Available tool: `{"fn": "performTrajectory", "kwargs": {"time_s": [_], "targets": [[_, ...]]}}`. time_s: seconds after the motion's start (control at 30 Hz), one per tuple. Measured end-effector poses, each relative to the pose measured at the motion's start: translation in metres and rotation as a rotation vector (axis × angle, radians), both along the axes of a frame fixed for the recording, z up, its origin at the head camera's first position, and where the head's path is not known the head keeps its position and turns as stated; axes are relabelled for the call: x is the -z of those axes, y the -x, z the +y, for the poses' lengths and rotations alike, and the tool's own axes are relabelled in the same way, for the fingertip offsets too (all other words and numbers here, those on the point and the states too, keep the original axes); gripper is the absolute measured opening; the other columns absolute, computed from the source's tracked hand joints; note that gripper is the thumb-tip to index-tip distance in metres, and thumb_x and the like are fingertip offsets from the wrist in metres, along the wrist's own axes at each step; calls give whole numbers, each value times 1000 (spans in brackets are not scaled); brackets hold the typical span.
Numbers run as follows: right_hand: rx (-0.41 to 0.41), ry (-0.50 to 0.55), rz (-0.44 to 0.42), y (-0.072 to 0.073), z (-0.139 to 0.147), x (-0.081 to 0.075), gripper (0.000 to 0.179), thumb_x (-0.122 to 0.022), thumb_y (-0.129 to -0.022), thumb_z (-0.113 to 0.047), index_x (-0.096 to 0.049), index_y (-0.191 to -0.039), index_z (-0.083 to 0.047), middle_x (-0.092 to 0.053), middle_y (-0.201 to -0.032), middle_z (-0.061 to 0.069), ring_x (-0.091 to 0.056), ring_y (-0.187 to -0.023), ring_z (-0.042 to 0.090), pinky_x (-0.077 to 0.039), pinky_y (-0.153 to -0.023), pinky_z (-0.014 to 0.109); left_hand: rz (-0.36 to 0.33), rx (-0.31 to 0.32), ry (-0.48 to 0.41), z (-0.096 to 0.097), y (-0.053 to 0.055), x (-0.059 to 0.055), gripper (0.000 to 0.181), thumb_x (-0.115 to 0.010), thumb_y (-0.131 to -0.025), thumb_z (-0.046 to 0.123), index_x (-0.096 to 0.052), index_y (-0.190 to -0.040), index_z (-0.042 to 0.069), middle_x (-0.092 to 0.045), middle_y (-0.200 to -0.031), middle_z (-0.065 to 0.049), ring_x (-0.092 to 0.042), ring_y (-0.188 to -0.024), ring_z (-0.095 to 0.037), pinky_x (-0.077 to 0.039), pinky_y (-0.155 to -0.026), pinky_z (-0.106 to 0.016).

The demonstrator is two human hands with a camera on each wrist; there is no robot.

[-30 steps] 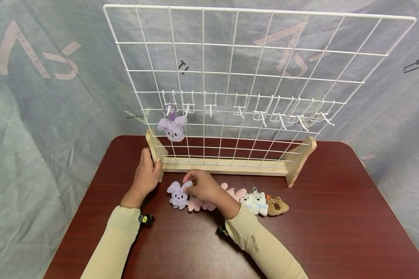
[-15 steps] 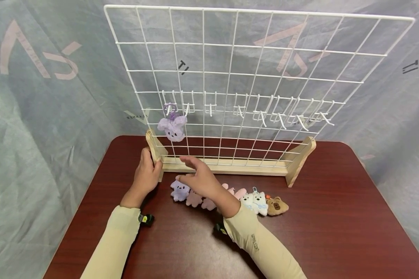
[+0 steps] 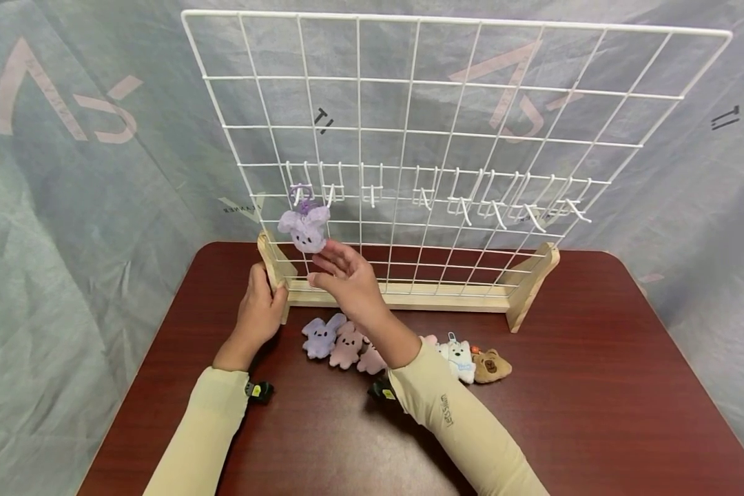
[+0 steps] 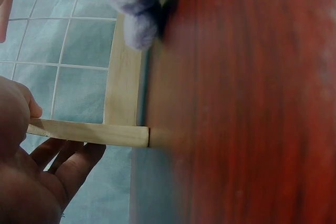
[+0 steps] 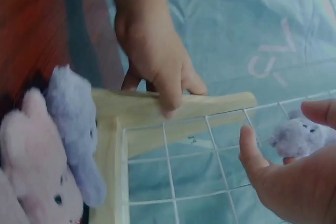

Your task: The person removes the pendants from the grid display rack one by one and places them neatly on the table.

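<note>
My left hand (image 3: 262, 306) grips the left wooden foot (image 3: 276, 265) of a white wire grid rack; in the left wrist view the thumb is on one side of the foot and the fingers on the other. My right hand (image 3: 353, 284) is raised in front of the grid with fingers spread. Its fingertips reach the lower edge of a lavender plush keychain (image 3: 305, 233), which hangs by a purple ring from the leftmost hook. Below, a second lavender plush (image 3: 318, 337) lies on the table beside a pink plush (image 3: 346, 346).
Several more white hooks (image 3: 424, 198) line the grid to the right. Along the table (image 3: 595, 386), white plush toys (image 3: 461, 361) and a brown one (image 3: 492, 366) continue the row, partly hidden by my right sleeve (image 3: 452, 413). Grey fabric hangs behind the rack.
My right hand has left the lavender plush on the table and risen to the hanging one. The table plush has shifted slightly. My left hand keeps its grip on the foot.
</note>
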State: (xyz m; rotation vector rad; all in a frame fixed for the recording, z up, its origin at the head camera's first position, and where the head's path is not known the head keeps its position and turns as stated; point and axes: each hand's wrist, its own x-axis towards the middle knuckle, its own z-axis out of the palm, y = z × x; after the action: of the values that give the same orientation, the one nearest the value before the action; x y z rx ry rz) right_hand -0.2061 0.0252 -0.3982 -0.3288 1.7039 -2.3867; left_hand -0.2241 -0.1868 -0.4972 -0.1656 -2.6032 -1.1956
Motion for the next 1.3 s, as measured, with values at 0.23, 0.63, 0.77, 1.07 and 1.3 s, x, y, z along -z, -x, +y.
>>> {"fn": "performTrajectory", "kwargs": {"time_s": [0.23, 0.63, 0.77, 1.07, 1.3], "targets": [[-65, 111, -11, 1, -11, -6, 63, -64, -97, 5, -43, -156, -1, -59, -146, 24, -68, -127, 35, -61, -96, 39, -11, -4, -7, 0, 0, -1, 46, -48, -107, 17, -31, -147, 0, -45, -127, -22, -52, -102, -40, -42, -88, -56], [-49, 143, -4, -4, -17, -11, 21, -65, -96, 3, -55, -110, -8, -58, -92, -2, -65, -83, 12, -61, -74, 29, 32, 53, 7, -1, 1, 2, 44, -47, -110, 14, -29, -147, 1, -42, -121, -20, -48, -93, -36, -37, -78, -47], [-104, 157, 65, -8, -14, -16, 38, -62, -92, 6, -53, -128, 0, -60, -103, 1, -66, -85, 13, -61, -73, 30, 39, 50, 1, -2, 0, 2, 45, -48, -108, 12, -28, -147, -1, -43, -124, -21, -48, -95, -36, -37, -79, -47], [-239, 221, 187, -14, -10, -38, 89, -55, -83, 11, -28, -166, -5, -54, -132, 8, -65, -91, 16, -62, -67, 30, 3, 5, 11, -2, 1, 1, 45, -47, -107, 17, -31, -145, -1, -43, -128, -23, -48, -102, -38, -39, -86, -54], [-238, 249, 271, -20, -7, -48, 85, -56, -84, 12, -30, -164, 2, -55, -135, 3, -66, -86, 14, -60, -64, 27, -5, 1, 15, -2, 2, 3, 45, -47, -105, 20, -32, -143, 1, -44, -125, -22, -48, -97, -36, -38, -82, -49]]}}
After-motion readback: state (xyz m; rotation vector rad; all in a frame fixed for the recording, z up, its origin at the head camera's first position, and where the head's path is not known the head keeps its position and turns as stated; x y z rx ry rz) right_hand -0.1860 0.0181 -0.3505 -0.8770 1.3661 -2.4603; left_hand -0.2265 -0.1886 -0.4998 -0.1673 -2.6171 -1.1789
